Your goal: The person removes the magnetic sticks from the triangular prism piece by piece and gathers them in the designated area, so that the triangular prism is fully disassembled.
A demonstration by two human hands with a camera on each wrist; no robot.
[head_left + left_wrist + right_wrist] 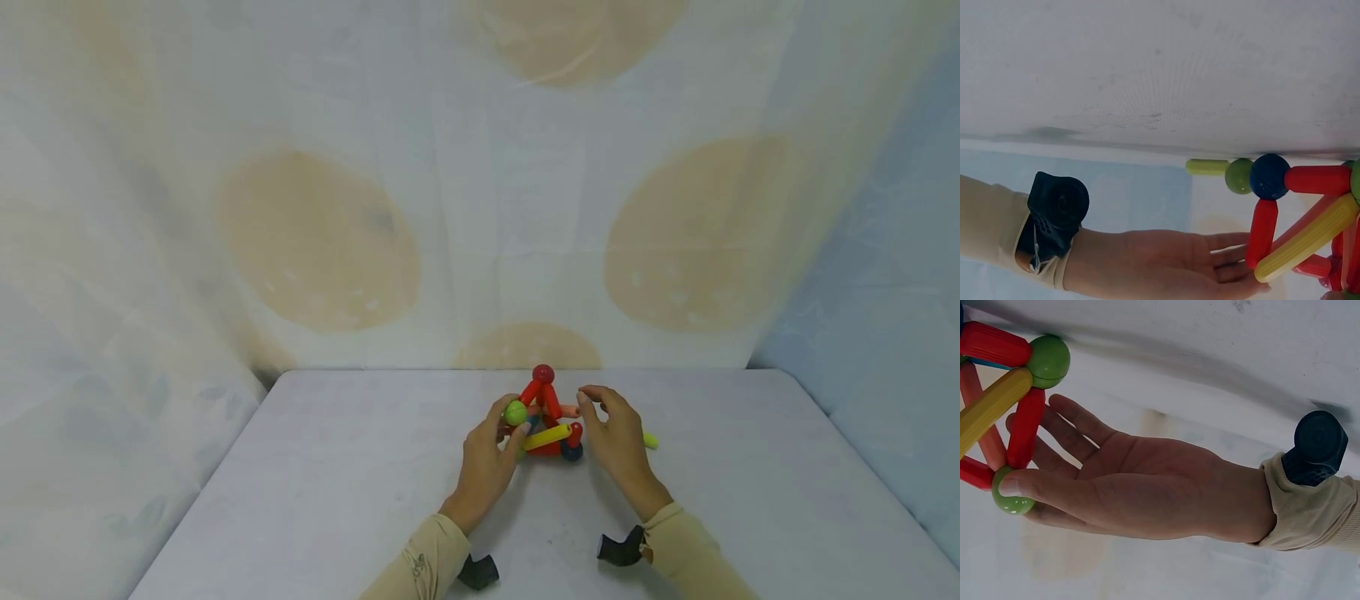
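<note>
A small frame of coloured rods and balls (546, 417) stands at the middle of the white table (337, 500), topped by a red ball (543, 374). My left hand (513, 420) pinches a green ball (515, 412) at the frame's left corner. In the right wrist view its thumb (1035, 484) lies on that green ball (1013, 497), with the other fingers stretched behind the red rods. My right hand (592, 400) hovers with relaxed fingers at the frame's right side, next to a yellow rod (1307, 240) and a blue ball (1269, 176). It holds nothing.
A loose yellow-green rod (649, 440) lies on the table just right of my right hand. Pale spotted cloth (480, 208) hangs behind and to both sides. The table's left edge (202, 492) and right edge (870, 475) slope outward toward me.
</note>
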